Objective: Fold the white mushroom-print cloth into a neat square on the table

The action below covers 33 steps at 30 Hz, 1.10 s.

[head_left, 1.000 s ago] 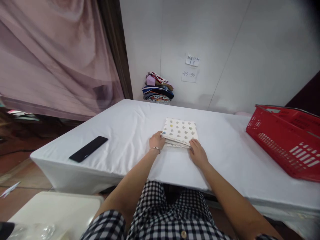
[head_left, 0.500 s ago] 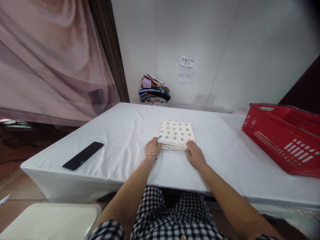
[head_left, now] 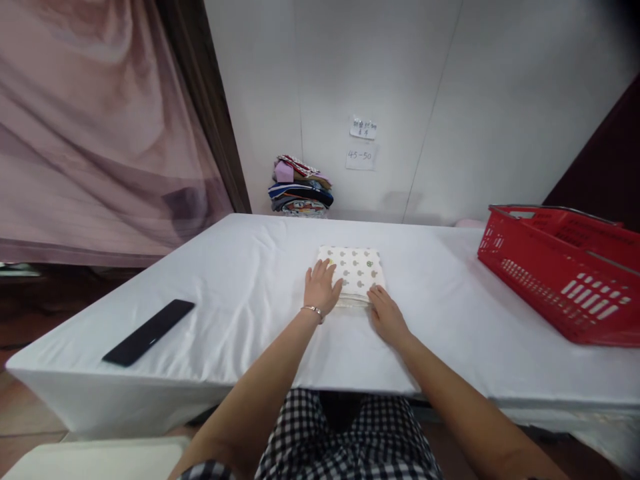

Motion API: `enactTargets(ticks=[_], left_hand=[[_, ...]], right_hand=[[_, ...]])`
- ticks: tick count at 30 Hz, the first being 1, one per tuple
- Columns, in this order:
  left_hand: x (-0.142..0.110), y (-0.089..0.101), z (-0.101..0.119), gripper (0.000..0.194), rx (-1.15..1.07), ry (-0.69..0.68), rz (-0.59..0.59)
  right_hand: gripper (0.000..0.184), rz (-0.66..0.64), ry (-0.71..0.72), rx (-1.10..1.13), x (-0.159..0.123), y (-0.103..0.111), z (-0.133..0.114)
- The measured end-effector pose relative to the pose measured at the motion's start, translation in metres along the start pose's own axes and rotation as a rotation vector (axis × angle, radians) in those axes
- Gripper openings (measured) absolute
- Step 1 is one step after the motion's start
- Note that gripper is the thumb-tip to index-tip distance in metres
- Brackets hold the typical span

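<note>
A folded white cloth point(head_left: 356, 267) with a grey print and a few coloured motifs lies flat on the white-covered table point(head_left: 240, 300). My left hand point(head_left: 320, 290) rests on its left part, palm down with the fingers spread. At the near right corner, my right hand point(head_left: 389, 317) has its fingertips over the cloth and its thumb by the edge. The near side shows several stacked layers. Part of the left side is hidden under my left hand.
A red plastic basket point(head_left: 565, 273) stands on the right of the table. To the left lies a flat black object point(head_left: 149, 332). A pile of folded fabrics point(head_left: 300, 190) sits against the back wall, beside paper notes point(head_left: 361, 157). A white stool point(head_left: 100, 460) is at lower left.
My left hand has let go of the cloth's near left corner and moved up onto its top, fingers spreading. My right hand stays at the near right corner. The camera view has shifted slightly.
</note>
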State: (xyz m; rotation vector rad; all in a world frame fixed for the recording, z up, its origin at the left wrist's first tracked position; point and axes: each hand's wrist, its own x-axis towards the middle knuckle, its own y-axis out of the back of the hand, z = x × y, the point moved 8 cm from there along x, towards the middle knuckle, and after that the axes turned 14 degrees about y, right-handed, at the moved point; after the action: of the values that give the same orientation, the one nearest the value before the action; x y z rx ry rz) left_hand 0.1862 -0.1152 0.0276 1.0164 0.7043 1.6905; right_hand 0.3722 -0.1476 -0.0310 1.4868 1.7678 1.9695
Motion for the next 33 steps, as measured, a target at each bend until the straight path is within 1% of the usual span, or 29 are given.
enactTargets(ticks=[1, 2, 3, 4, 6, 8, 11, 13, 16, 19, 20, 22, 23, 25, 27, 28, 29, 33], left_hand=[[0.001, -0.009, 0.001, 0.047, 0.027, -0.018, -0.049], [0.003, -0.02, -0.003, 0.05, 0.054, -0.004, -0.113], [0.004, -0.031, -0.012, 0.052, 0.078, 0.04, -0.183], [0.005, -0.039, -0.02, 0.054, 0.088, 0.066, -0.223], [0.007, -0.047, -0.032, 0.055, 0.098, 0.075, -0.22], [0.007, -0.049, -0.037, 0.056, 0.106, 0.051, -0.185], [0.007, -0.049, -0.038, 0.056, 0.124, 0.029, -0.16], [0.006, -0.049, -0.037, 0.056, 0.133, 0.027, -0.159], [0.006, -0.049, -0.036, 0.057, 0.138, 0.023, -0.158], [0.007, -0.05, -0.037, 0.058, 0.15, 0.028, -0.155], [0.007, -0.05, -0.037, 0.058, 0.158, 0.03, -0.154], [0.006, -0.05, -0.037, 0.058, 0.176, 0.03, -0.155], [0.006, -0.05, -0.037, 0.058, 0.184, 0.028, -0.156], [0.006, -0.05, -0.036, 0.059, 0.197, 0.02, -0.158], [0.006, -0.05, -0.036, 0.058, 0.202, 0.017, -0.158], [0.006, -0.051, -0.037, 0.058, 0.203, 0.019, -0.158], [0.006, -0.051, -0.037, 0.057, 0.202, 0.018, -0.156], [0.006, -0.052, -0.037, 0.057, 0.197, 0.009, -0.154]], right_hand=[[0.048, 0.0, 0.0, 0.003, 0.0, 0.0, 0.0], [0.049, -0.003, 0.002, 0.007, 0.001, 0.001, -0.001], [0.05, -0.006, 0.006, 0.01, 0.001, 0.001, -0.001], [0.051, -0.008, 0.013, 0.011, 0.001, 0.001, -0.002], [0.053, -0.008, 0.025, 0.009, 0.001, 0.002, -0.004], [0.054, -0.018, 0.02, 0.002, 0.0, 0.001, -0.005], [0.055, -0.088, -0.049, -0.006, -0.002, -0.002, -0.003], [0.051, -0.15, -0.11, -0.003, 0.001, -0.001, -0.002], [0.043, -0.179, -0.158, 0.003, 0.023, 0.008, -0.001], [0.044, -0.138, -0.158, -0.021, 0.063, 0.021, 0.004], [0.046, -0.138, -0.154, -0.032, 0.076, 0.022, 0.007], [0.05, -0.17, -0.199, -0.054, 0.094, 0.016, 0.02], [0.052, -0.222, -0.245, -0.055, 0.098, 0.008, 0.029], [0.052, -0.342, -0.346, -0.046, 0.095, -0.011, 0.047], [0.049, -0.408, -0.401, -0.022, 0.087, -0.027, 0.06], [0.047, -0.398, -0.405, -0.004, 0.084, -0.032, 0.063], [0.045, -0.362, -0.402, 0.027, 0.083, -0.034, 0.066], [0.032, -0.066, -0.464, 0.326, 0.075, -0.029, 0.079]])
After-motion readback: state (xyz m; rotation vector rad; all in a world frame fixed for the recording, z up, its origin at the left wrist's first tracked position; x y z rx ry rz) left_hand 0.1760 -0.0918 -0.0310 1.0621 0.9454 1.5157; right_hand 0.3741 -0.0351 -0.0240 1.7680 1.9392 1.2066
